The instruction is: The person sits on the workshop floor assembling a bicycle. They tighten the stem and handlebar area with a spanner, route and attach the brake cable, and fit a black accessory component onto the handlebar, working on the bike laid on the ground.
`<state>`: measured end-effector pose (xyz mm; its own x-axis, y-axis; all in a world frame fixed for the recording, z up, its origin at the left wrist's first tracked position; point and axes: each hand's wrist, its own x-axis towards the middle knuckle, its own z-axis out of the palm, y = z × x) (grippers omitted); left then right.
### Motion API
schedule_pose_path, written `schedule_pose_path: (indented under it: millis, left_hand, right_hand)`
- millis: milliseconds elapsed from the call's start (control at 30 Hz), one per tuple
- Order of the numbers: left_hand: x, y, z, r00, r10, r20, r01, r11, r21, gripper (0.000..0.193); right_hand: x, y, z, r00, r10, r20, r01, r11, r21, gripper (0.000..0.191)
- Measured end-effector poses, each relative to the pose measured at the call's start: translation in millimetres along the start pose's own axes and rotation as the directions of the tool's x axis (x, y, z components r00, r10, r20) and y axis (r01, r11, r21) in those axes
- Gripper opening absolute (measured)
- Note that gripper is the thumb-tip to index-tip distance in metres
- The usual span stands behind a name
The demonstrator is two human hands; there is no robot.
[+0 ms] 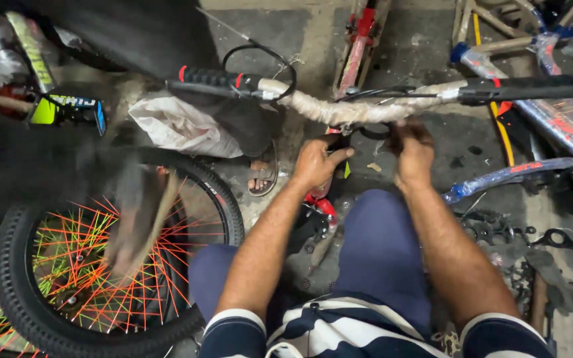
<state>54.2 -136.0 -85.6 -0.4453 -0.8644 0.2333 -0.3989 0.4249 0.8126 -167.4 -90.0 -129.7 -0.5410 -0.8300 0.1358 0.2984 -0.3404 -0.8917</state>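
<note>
- The left hand is curled just under the middle of the handlebar, thumb stuck out to the right, fingers closed on a dark part at the stem; what exactly it grips I cannot tell.
- The right hand is bunched up beside it, fingertips pinching near a black cable below the bar.
- The bar is wrapped in pale plastic, with 2 black grips at its ends.
- To the left lies a wheel with orange and green spokes.
- A wrapped blue bicycle frame lies on the floor to the right.
- A sandalled foot of another person stands beyond.
</note>
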Motion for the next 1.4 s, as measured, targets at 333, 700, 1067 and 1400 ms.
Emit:
schedule_pose_path:
  millis: [333, 700, 1067, 1400]
  left_hand:
    - [5, -2, 0, 0.999, 0.006, 0.051, -0.001, 0.996, -0.086, 0.043]
    - [5, 11, -7, 1.000, 0.014, 0.028, -0.010, 0.989, -0.145, 0.039]
    - [7, -7, 0, 0.998, -0.048, 0.041, 0.047, 0.998, 0.040, 0.047]
    - [9, -11, -1, 0.999, 0.018, 0.031, -0.017, 0.999, -0.035, 0.047]
  right_hand:
    - [97, -69, 51, 0.879, 0.030, 0.476, 0.031, 0.992, -0.120, 0.028]
    - [81, -154, 132, 0.194, 0.176, 0.965, -0.107, 0.982, -0.158, 0.043]
    - [68, -147, 147, 0.391, 0.081, 0.917, -0.014, 0.997, -0.082, 0.053]
    - [61, -167, 166, 0.505, 0.176, 0.845, 0.418, 0.807, -0.417, 0.075]
